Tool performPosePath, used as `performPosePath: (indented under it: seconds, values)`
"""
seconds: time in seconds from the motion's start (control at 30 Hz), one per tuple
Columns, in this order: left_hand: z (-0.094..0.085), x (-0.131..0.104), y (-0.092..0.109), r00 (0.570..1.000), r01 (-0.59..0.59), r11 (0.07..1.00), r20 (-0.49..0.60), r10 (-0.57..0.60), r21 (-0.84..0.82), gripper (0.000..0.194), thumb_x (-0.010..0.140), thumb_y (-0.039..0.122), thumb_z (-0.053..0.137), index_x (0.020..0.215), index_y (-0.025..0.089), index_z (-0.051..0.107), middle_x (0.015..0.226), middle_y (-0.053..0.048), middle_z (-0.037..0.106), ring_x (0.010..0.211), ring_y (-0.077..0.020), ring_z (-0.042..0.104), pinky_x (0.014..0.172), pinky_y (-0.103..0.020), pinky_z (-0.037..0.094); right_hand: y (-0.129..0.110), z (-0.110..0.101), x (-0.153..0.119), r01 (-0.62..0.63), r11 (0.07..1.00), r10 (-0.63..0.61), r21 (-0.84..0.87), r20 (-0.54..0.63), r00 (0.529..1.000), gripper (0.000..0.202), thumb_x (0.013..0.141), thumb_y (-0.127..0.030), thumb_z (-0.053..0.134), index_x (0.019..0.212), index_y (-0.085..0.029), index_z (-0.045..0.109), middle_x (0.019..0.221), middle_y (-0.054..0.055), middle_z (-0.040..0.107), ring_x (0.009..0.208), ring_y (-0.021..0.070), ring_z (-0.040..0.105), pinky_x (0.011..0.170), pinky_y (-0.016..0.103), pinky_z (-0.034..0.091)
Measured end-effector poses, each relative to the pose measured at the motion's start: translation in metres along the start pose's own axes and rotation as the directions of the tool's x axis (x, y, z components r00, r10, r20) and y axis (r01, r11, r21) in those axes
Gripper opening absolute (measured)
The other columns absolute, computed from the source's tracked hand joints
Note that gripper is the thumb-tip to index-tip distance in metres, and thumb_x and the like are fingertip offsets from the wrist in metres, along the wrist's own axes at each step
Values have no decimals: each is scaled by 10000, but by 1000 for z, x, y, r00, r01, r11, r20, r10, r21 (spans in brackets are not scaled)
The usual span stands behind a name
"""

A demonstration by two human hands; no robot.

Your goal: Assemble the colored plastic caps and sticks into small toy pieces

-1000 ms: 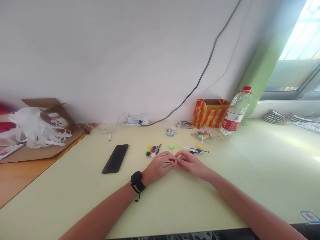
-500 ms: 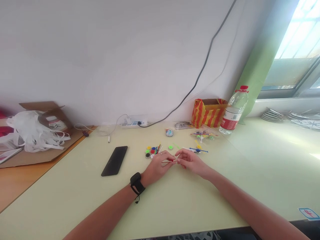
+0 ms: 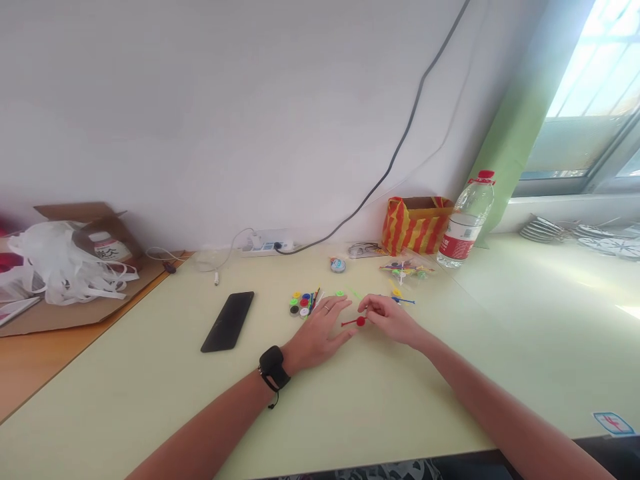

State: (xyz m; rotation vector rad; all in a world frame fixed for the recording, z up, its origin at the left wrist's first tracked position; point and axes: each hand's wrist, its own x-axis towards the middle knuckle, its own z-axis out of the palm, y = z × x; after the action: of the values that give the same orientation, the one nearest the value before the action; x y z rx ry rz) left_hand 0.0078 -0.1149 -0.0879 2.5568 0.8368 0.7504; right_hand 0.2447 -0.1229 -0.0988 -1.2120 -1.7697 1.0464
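Observation:
A red stick with a round red disc point(image 3: 361, 321) lies between my hands. My right hand point(image 3: 387, 317) pinches its right end between thumb and fingers. My left hand point(image 3: 320, 333), with a ring and a black watch on the wrist, is open beside the stick's left end, its fingers spread over the table. Behind it sit several coloured round pieces point(image 3: 300, 303) and some thin coloured sticks point(image 3: 315, 300). A green round piece point(image 3: 340, 293) is just beyond my left fingertips. Blue and yellow assembled pieces point(image 3: 397, 293) lie behind my right hand, partly hidden.
On the pale table point(image 3: 300, 420) are a black phone point(image 3: 228, 322), a tape-measure-like round case point(image 3: 338, 265), a plastic bag of coloured pieces point(image 3: 406, 268), a striped bag point(image 3: 416, 227), a water bottle point(image 3: 463, 227), a power strip point(image 3: 267, 244) and a cardboard box point(image 3: 120, 240).
My left hand has let go of the red piece and spread its fingers. The red disc and stick, hidden in part before, now show between my hands.

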Motion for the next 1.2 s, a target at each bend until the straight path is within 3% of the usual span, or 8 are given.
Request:
performPosePath:
  seconds: [0.1, 0.3, 0.43, 0.53, 0.7, 0.93, 1.07, 1.2]
  values:
    - [2, -2, -6, 996, 50, 996, 67, -54, 67, 586, 1037, 500, 484, 1561, 255, 385, 1663, -108, 340, 1558, -301, 264, 1256, -540, 297, 7, -5, 1, -41, 965, 24, -259, -69, 997, 109, 828, -177, 518, 888, -218, 599, 628, -56, 519, 595, 138, 471, 597, 264, 329]
    - [8, -5, -15, 981, 87, 988, 163, -107, 125, 733, 1016, 622, 436, 1635, 274, 258, 1732, -88, 138, 1600, -338, 82, 1272, -573, 227, 9, -9, -2, -187, 685, -98, -705, -343, 934, 105, 820, -176, 598, 909, -232, 597, 894, 12, 705, 760, 188, 615, 597, 284, 325]
    - [10, -5, -16, 976, 95, 986, 182, -119, 134, 755, 1008, 647, 427, 1637, 267, 252, 1716, -97, 210, 1596, -352, 104, 1266, -586, 222, 11, -3, -2, -8, 658, -296, -753, -269, 917, 150, 897, -184, 570, 1029, -222, 629, 1063, 70, 710, 1004, 242, 637, 786, 335, 467]
    - [9, -4, -13, 986, 70, 988, 143, -89, 136, 695, 1017, 606, 445, 1598, 243, 335, 1660, -118, 345, 1573, -349, 195, 1253, -572, 269, 13, 7, -2, 126, 623, -366, -772, -145, 919, 194, 964, -274, 565, 1133, -225, 646, 1208, 104, 688, 1180, 294, 570, 981, 422, 465]
    - [5, -1, -6, 1000, -12, 992, 23, 9, 125, 513, 1012, 454, 542, 1478, 248, 481, 1400, -125, 572, 1384, -311, 451, 1170, -535, 411, 12, 15, -4, 194, 617, -336, -762, -32, 941, 145, 1011, -323, 529, 1016, -242, 649, 1141, 88, 706, 1214, 300, 542, 1122, 520, 374]
    - [9, -1, -14, 998, -10, 984, -65, 23, 180, 366, 1021, 259, 496, 1383, 243, 548, 1408, -115, 577, 1385, -322, 432, 1157, -576, 403, 15, 10, -4, 194, 706, -278, -681, -15, 960, 162, 988, -343, 549, 1051, -230, 647, 1125, 107, 700, 1175, 305, 569, 1095, 528, 420]
    - [8, 0, -16, 999, -15, 982, -49, 24, 187, 245, 1007, 206, 498, 1215, 248, 621, 1134, -91, 689, 1260, -312, 528, 1039, -532, 483, 14, 8, -6, 201, 714, -279, -670, -10, 960, 258, 1005, -346, 512, 1219, -247, 616, 1342, 123, 620, 1345, 314, 466, 1084, 518, 453]
    - [5, 3, -11, 999, -40, 981, -26, 46, 192, 198, 1017, 216, 494, 1152, 237, 637, 1061, -86, 684, 1109, -284, 584, 950, -475, 510, 14, 10, -8, 220, 671, -276, -708, 37, 960, 247, 1035, -363, 457, 1181, -256, 626, 1363, 110, 613, 1436, 323, 377, 1152, 554, 387]
